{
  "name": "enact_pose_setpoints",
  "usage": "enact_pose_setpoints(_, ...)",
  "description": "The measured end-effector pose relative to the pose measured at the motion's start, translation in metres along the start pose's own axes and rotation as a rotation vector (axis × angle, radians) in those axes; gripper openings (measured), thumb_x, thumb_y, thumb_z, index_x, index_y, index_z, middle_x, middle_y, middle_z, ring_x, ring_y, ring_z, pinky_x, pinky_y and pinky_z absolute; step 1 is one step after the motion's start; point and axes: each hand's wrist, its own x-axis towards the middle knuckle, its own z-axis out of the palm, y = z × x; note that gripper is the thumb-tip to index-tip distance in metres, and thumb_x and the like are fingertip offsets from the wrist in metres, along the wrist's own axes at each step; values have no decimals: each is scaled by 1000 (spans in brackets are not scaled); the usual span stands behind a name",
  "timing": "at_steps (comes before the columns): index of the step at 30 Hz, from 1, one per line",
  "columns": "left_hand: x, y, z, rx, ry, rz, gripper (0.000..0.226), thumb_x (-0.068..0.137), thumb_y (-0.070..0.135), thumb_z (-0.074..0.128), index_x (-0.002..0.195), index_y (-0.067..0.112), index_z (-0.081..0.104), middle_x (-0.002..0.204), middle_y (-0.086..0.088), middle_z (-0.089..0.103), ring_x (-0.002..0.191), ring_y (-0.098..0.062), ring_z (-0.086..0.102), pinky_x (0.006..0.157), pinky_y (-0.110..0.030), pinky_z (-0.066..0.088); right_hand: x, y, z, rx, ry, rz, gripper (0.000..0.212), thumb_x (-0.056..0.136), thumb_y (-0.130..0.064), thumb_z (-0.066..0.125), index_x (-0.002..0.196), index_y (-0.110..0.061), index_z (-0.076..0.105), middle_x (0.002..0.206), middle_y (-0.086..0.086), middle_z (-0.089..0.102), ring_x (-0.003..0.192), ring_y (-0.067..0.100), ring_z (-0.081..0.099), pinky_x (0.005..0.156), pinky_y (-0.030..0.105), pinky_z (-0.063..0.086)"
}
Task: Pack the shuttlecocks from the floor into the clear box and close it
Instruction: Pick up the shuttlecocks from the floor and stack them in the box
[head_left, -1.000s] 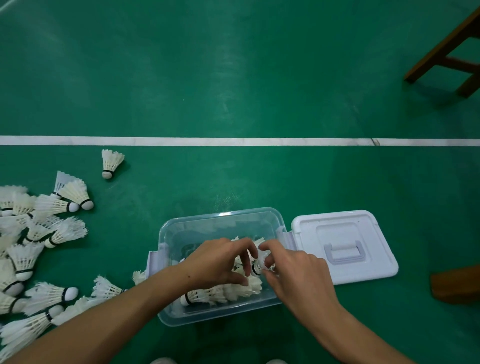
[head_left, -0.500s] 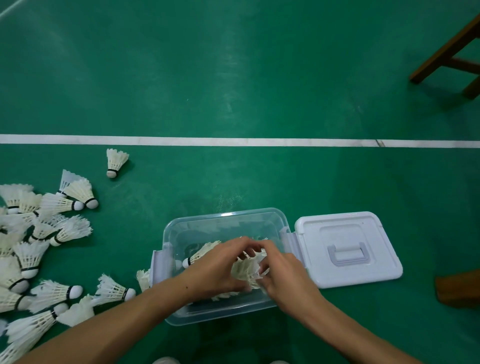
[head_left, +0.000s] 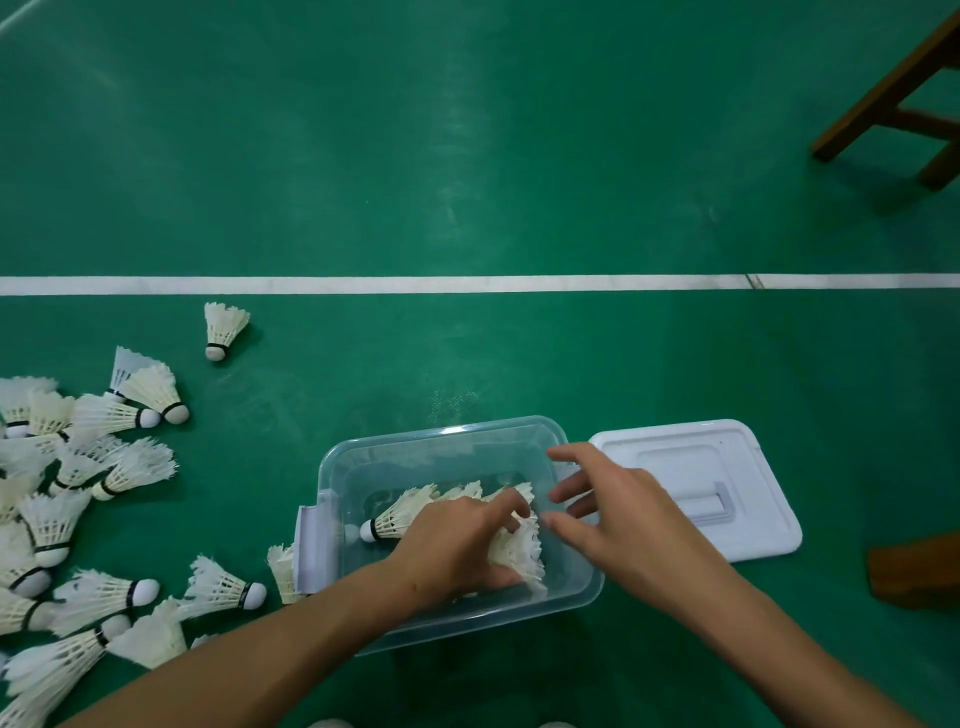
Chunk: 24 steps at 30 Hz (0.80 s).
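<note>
The feathers are what I worry about. My left hand (head_left: 457, 545) is inside the clear box (head_left: 447, 452), its fingers (head_left: 506, 506) curled over the skirts of the shuttlecocks (head_left: 402, 517) lying there; if I press down too hard, I judge the feathers could bend or splay. The skirts stand high near the box's right wall, so a lid closed over them might crush them or fail to seat. My right hand (head_left: 618, 512) hovers at the box's right rim, fingers (head_left: 566, 454) spread and relaxed, grasping nothing; I cannot tell whether it brushes the rim. A careless sweep there could nudge the light box across the floor (head_left: 467, 156). The lid (head_left: 696, 483) lies flat just right of the box. Many loose shuttlecocks (head_left: 83, 499) remain on the floor left of the box, so the packing looks far from done.
</note>
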Motion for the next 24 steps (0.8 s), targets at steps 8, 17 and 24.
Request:
enact_pose_setpoints(8,-5,3,4,11,7,71,73,88,45,78,143,39,31,139,-1,62,110,-27,65,88,-41,58,7,11,-16,178,96,38,38,93,-34,75,128,-35,61,95,-17,75,86,-6,70,74,14,53)
enact_pose_setpoints(17,-37,1,-45,-410,339,-72,58,86,59,76,134,37,54,124,19,68,104,3,66,86,-27,60,9,-6,-15,130,105,-110,32,93,-34,75,123,-32,65,93,-20,75,86,0,72,81,35,60)
enact_pose_setpoints(24,-96,-24,-93,-573,627,-203,48,87,47,81,127,28,62,111,17,74,99,-7,73,78,-28,61,30,-69,-10,-85,-9,-340,41,93,-56,64,130,-42,55,104,-25,70,96,-3,68,84,32,60)
